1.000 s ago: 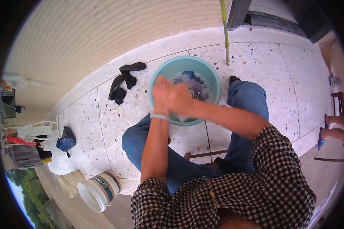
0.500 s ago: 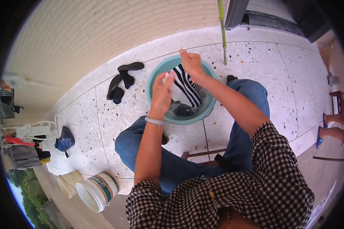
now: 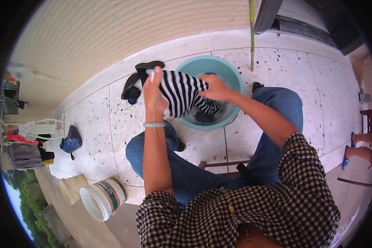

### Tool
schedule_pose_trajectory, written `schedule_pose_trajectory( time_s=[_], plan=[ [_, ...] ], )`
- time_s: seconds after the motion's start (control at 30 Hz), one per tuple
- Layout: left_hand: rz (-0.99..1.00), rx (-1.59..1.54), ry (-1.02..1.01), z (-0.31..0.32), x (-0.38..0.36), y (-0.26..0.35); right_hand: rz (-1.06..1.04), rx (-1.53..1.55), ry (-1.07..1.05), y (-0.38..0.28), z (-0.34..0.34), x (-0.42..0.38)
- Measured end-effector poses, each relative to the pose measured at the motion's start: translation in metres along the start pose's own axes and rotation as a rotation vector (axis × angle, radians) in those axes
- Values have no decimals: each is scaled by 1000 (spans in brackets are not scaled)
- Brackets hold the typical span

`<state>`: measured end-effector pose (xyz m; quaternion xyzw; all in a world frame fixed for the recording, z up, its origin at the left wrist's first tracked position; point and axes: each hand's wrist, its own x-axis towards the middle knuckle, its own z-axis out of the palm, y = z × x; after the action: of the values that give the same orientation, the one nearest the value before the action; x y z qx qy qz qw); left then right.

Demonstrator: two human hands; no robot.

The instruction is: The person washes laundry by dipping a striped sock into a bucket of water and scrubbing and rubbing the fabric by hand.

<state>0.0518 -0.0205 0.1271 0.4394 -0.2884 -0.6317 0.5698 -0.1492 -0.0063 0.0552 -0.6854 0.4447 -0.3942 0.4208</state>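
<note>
A black-and-white striped garment (image 3: 180,91) is stretched between my two hands above a teal basin (image 3: 239,78). My left hand (image 3: 153,91), with a pale bangle at the wrist, is closed on the garment's left end, out past the basin's rim. Over the basin, my right hand (image 3: 216,88) grips the other end, with fabric bunched below it. Soapy water (image 3: 221,113) and dark cloth show inside the basin. The garment covers part of the rim on the left.
Black shoes (image 3: 130,84) lie on the speckled floor by the wall. A green bamboo pole (image 3: 251,41) stands behind the basin. White and cream buckets (image 3: 97,202) are at lower left, near a blue bag (image 3: 71,139). At far right are another person's feet in blue slippers (image 3: 346,157).
My left hand has moved left, pulling the striped garment out wide beyond the basin's rim. My right hand has lowered and now holds the garment's other end.
</note>
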Motion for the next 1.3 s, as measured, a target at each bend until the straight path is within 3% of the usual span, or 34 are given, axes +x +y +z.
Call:
schedule_pose_trajectory(
  time_s=[0.03, 0.1, 0.17, 0.2, 0.23, 0.27, 0.3, 0.37, 0.47, 0.57, 0.67, 0.77, 0.8, 0.83, 0.87, 0.9, 1.0, 1.1, 1.13, 1.23, 1.3],
  plan=[
    [25, 21, 99, -3, 4, -1, -19, 125, 97, -12, -4, 1],
    [209, 270, 135, -34, 27, -40, 152, 252, 200, -16, -9, 6],
    [181, 248, 148, -28, 28, -73, 219, 438, 273, -14, -18, 16],
    [61, 174, 121, -24, 28, -84, 39, 167, 315, -23, -10, 16],
    [-61, 101, 97, -23, 29, -94, 161, 219, 128, -57, -7, 2],
    [-140, -43, -42, -33, 35, -102, -439, -6, 211, -52, 13, 1],
    [-217, -189, -177, -50, 42, -108, -475, -198, 118, -64, 24, -15],
    [-324, -309, -216, -47, 39, -116, -400, -496, -56, -62, 42, -27],
    [-386, -232, 71, 24, 6, -111, -190, -795, 149, -8, 24, 21],
    [-433, -118, 58, 21, 6, -102, 8, -584, 242, -11, 16, 28],
    [-47, 190, -225, -16, 26, -108, -216, -511, 221, -43, 32, 8],
    [-355, -320, -419, -44, 52, -109, -315, -541, -9, -66, 53, -16],
    [-352, -359, -324, -27, 37, -111, -294, -639, 198, -26, 60, -4],
    [-341, -393, -235, -3, 21, -106, -282, -624, 264, -18, 47, 8],
    [-329, -117, 12, 40, -3, -81, -273, -609, 334, -12, 31, 19],
    [-358, -128, -77, 37, -5, -80, -263, -592, 403, -9, 18, 25],
    [-455, -51, -299, 42, -16, -57, 93, -98, 435, -16, -5, 39],
    [-65, 692, -504, 18, -13, -91, 264, 285, 555, -33, -19, 38],
    [-171, 612, -519, 25, -25, -84, 310, 305, 509, -38, -25, 35],
    [-278, 711, -482, 9, -14, -90, 342, 340, 652, -25, -28, 40],
    [-296, 483, -409, 7, -16, -82, 480, 417, 636, -18, -40, 39]
  ],
)
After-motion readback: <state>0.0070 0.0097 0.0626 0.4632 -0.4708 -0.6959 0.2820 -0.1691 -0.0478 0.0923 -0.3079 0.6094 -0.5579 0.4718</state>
